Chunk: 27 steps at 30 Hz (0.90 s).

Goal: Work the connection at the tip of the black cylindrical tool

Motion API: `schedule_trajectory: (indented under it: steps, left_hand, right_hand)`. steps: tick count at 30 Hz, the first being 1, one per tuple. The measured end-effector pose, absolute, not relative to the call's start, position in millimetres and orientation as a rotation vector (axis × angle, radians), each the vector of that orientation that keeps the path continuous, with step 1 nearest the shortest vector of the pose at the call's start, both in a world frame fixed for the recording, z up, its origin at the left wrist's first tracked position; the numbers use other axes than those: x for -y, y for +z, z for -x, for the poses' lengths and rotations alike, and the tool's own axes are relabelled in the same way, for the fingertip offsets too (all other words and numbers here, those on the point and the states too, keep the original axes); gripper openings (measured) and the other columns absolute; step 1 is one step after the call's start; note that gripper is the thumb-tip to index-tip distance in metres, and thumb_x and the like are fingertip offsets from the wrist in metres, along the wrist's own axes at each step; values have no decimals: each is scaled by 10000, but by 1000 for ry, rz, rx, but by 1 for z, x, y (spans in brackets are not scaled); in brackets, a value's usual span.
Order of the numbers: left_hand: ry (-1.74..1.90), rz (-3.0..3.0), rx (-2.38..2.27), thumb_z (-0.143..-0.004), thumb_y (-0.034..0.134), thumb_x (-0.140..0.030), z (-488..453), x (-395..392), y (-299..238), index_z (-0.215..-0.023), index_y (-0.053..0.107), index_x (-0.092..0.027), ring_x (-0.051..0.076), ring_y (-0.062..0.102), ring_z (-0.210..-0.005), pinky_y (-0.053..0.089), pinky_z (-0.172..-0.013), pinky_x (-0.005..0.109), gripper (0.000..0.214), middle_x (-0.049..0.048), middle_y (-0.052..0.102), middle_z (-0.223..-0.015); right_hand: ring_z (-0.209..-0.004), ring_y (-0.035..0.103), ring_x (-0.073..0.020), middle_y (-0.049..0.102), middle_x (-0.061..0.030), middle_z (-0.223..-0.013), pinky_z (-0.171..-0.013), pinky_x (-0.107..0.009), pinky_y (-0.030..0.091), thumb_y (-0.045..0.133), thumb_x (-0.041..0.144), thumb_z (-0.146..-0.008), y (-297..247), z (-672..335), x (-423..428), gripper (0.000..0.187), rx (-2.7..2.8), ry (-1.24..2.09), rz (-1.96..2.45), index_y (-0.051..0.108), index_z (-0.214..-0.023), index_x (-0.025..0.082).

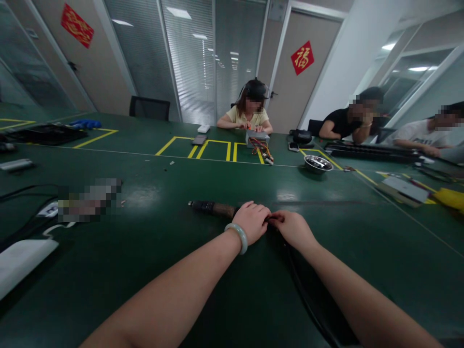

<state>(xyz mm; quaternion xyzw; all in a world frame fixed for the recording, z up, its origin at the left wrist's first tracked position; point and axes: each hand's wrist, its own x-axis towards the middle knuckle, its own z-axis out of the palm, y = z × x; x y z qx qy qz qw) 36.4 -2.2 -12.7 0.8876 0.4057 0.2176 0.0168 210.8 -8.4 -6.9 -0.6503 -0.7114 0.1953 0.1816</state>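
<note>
A dark, rod-like object (213,208) with a brownish middle lies on the green table (181,270), its left end sticking out past my hand. My left hand (252,221), with a pale green bangle on the wrist, is closed over the rod's right end. My right hand (292,226) meets it from the right, fingers pinched on a thin dark piece between the two hands. A black cable (308,295) runs from under my right hand toward me along my right forearm.
A metal bowl (318,164) stands beyond my hands. Across the table a person works on a grey box with coloured wires (258,141). Two more people sit at the far right. A white device (21,261) and cables lie at left; yellow tape marks the table.
</note>
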Motion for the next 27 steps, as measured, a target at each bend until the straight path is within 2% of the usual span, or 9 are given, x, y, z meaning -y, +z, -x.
schedule_trajectory:
  steps: [4, 8, 11, 15, 19, 23, 25, 27]
  left_hand:
    - [703, -2789, -1213, -832, 557, -251, -33, 4, -12, -1044, 581, -223, 187, 560, -1020, 200, -1112, 439, 215, 19, 635, -1041]
    - [721, -2787, -1195, -840, 530, -230, -29, 5, -10, -1102, 579, -232, 190, 509, -1149, 165, -1130, 442, 266, 26, 584, -1225]
    - [740, -2780, -1174, -853, 511, -232, -24, 7, -5, -1149, 565, -244, 191, 449, -1233, 151, -1136, 449, 302, 15, 528, -1317]
    - [736, -2755, -1147, -871, 489, -242, -20, 9, 0, -1177, 559, -246, 178, 450, -1240, 161, -1139, 442, 314, 8, 554, -1288]
    - [714, -2708, -1125, -891, 461, -269, -19, 8, -2, -1267, 492, -252, 161, 447, -1244, 219, -1124, 420, 378, 12, 522, -1330]
    - [627, -2679, -1122, -907, 448, -357, -21, 4, -10, -1337, 427, -250, 172, 407, -1282, 239, -1117, 409, 443, 32, 467, -1386]
    - [540, -2647, -1130, -910, 427, -447, -21, 1, -15, -1371, 390, -243, 199, 343, -1330, 241, -1116, 419, 506, 47, 401, -1437]
    - [432, -2600, -1132, -905, 377, -547, -21, -2, -22, -1412, 334, -231, 235, 250, -1377, 230, -1117, 442, 599, 63, 302, -1493]
  right_hand:
    - [-679, 631, -148, 719, 1, -811, -574, -226, 387, 573, 332, -799, -4, -209, 3, 189, 2067, 482, 1861, 724, -891, 266]
    - [-701, 633, -146, 718, -7, -829, -593, -221, 399, 582, 365, -791, -1, -216, -12, 213, 2089, 460, 1918, 728, -908, 263]
    - [-714, 632, -158, 713, -22, -822, -603, -227, 410, 594, 376, -772, 1, -236, -22, 260, 2048, 422, 1997, 723, -951, 239]
    - [-713, 629, -193, 708, -60, -827, -618, -267, 426, 587, 367, -759, 9, -293, -24, 284, 1931, 334, 2171, 726, -952, 211]
    - [-748, 640, -264, 702, -135, -889, -627, -340, 440, 587, 367, -737, 14, -382, -5, 333, 1726, 245, 2383, 728, -977, 182]
    - [-716, 641, -317, 689, -208, -897, -613, -409, 445, 603, 363, -696, 6, -489, 30, 307, 1433, 228, 2566, 751, -884, 171]
    - [-673, 636, -316, 682, -233, -889, -605, -431, 442, 624, 369, -642, -2, -537, 49, 248, 1310, 197, 2593, 747, -750, 183]
    - [-597, 618, -313, 668, -250, -781, -583, -457, 431, 640, 414, -591, -8, -572, 65, 230, 1268, 65, 2557, 707, -619, 196]
